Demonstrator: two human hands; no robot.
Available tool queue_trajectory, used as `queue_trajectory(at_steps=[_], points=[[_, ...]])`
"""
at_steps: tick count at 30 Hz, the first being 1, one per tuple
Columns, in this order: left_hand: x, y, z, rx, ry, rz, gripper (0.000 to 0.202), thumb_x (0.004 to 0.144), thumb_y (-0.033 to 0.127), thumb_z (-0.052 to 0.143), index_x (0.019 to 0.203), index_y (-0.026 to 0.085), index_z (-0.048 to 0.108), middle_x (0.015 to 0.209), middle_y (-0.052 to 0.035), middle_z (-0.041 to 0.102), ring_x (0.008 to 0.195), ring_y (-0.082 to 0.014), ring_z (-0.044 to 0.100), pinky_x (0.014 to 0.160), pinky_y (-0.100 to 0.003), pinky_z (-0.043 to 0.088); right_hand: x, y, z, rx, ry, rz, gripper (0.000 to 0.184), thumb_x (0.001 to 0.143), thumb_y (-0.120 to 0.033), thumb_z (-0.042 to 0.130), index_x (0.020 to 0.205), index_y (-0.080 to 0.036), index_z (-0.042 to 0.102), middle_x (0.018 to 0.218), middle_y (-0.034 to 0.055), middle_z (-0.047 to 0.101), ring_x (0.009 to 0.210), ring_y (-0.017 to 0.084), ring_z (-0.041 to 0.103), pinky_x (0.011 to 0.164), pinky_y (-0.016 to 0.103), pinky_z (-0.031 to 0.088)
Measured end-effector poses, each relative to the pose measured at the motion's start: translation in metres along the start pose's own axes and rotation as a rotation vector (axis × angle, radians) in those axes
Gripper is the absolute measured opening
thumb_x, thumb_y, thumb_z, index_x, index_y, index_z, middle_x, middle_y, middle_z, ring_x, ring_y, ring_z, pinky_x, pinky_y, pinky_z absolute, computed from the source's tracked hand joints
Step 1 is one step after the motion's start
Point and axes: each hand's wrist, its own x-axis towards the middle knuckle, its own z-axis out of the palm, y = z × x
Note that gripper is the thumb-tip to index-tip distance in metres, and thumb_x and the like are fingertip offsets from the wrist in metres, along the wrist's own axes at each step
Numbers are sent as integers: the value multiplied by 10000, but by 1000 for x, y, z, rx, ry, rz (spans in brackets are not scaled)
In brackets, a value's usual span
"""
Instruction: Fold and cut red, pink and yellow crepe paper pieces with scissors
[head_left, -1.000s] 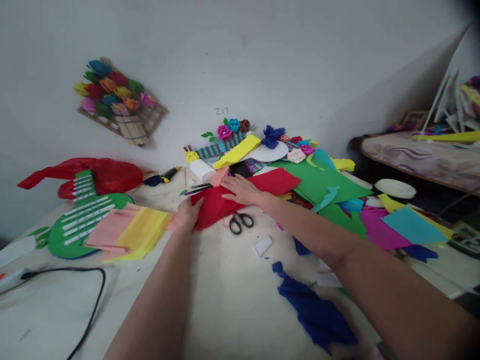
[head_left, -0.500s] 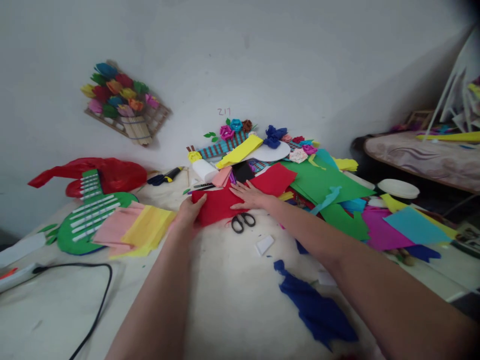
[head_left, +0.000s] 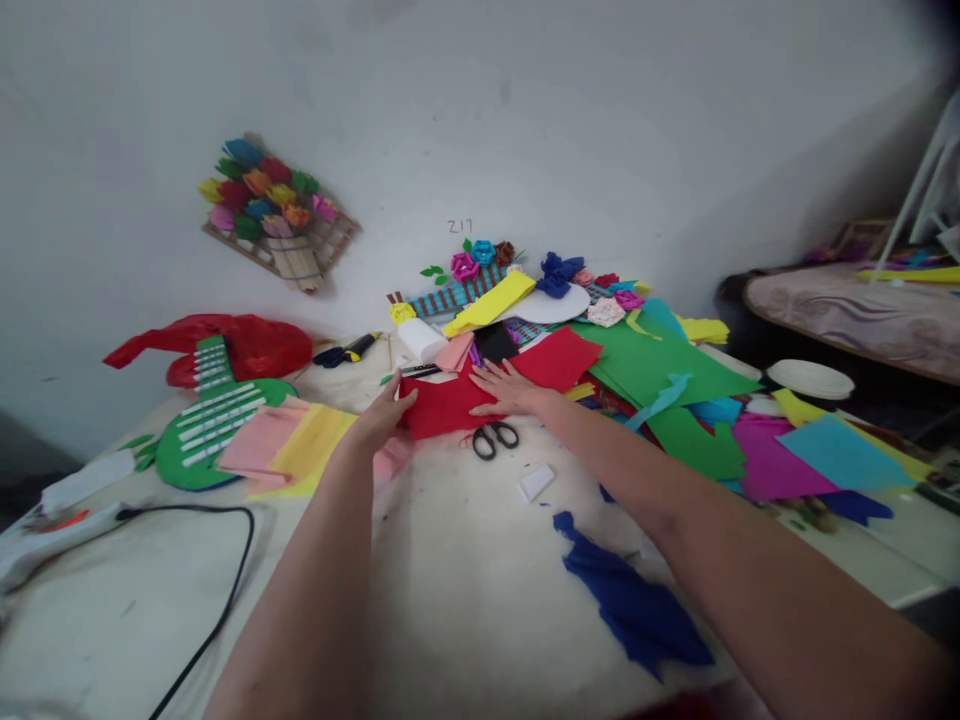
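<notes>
A sheet of red crepe paper (head_left: 442, 408) lies across the middle of the table. At its left edge is my left hand (head_left: 384, 412), with the thumb over the paper and the edge gripped; some fingers are hidden. My right hand (head_left: 511, 388) lies flat on the sheet's right part, fingers spread. Black-handled scissors (head_left: 495, 440) rest just in front of the paper, their blades tucked out of sight beneath it. Behind it are a black piece (head_left: 496, 343), a white roll (head_left: 421, 342) and a folded yellow strip (head_left: 491, 302).
On the left sit a green paper guitar (head_left: 225, 435), pink and yellow crepe sheets (head_left: 311, 445), a red plastic bag (head_left: 262, 340) and a glue gun (head_left: 75, 545) with a black cord. Green sheets (head_left: 667, 355) pile up to the right. Blue crepe paper (head_left: 637, 605) lies near the front.
The whole view has shifted, so things sit slightly further right. My left forefinger now points up more at the paper's edge. My right hand stays flat on the red paper.
</notes>
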Motion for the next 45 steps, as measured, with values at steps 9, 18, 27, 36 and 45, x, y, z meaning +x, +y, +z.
queue_trajectory(at_steps=[9, 18, 27, 36, 45], points=[[-7, 0, -24, 142, -63, -13, 710, 700, 73, 454, 1377, 213, 290, 567, -19, 577, 494, -171, 600, 506, -304, 512, 5, 3, 5, 13, -17, 23, 955, 696, -768, 275, 1421, -159, 155, 1491, 69, 88, 1360, 283, -44, 1070, 507, -42], [-7, -12, -19, 36, -50, 50, 611, 654, 29, 483, 1257, 104, 415, 534, 29, 538, 434, -108, 553, 458, -210, 481, -6, -23, -24, 124, 20, -17, 939, 713, -737, 344, 1428, -174, 113, 1494, 85, 29, 1363, 271, -40, 1069, 504, -29], [10, -26, -22, -155, 159, 95, 716, 682, 68, 547, 1341, 164, 285, 583, 27, 564, 464, -112, 564, 481, -239, 496, -5, -92, -26, 3, 143, -288, 733, 726, -545, 525, 1328, -146, 396, 1442, 135, 265, 1283, 294, 311, 1030, 446, 250], [11, -26, -19, -168, 246, 103, 621, 708, 73, 598, 1283, 80, 366, 544, 17, 568, 471, -116, 568, 511, -251, 507, -12, -115, -23, -240, 224, -316, 359, 798, -129, 420, 1131, -73, 542, 1163, 193, 563, 984, 258, 567, 799, 373, 409], [5, -21, -14, -172, 266, 87, 616, 705, 65, 604, 1280, 86, 381, 607, -29, 621, 512, -147, 609, 535, -277, 520, -5, -128, -16, -207, 276, -205, 285, 845, -142, 360, 974, -106, 612, 1009, 155, 640, 881, 241, 595, 670, 325, 413]])
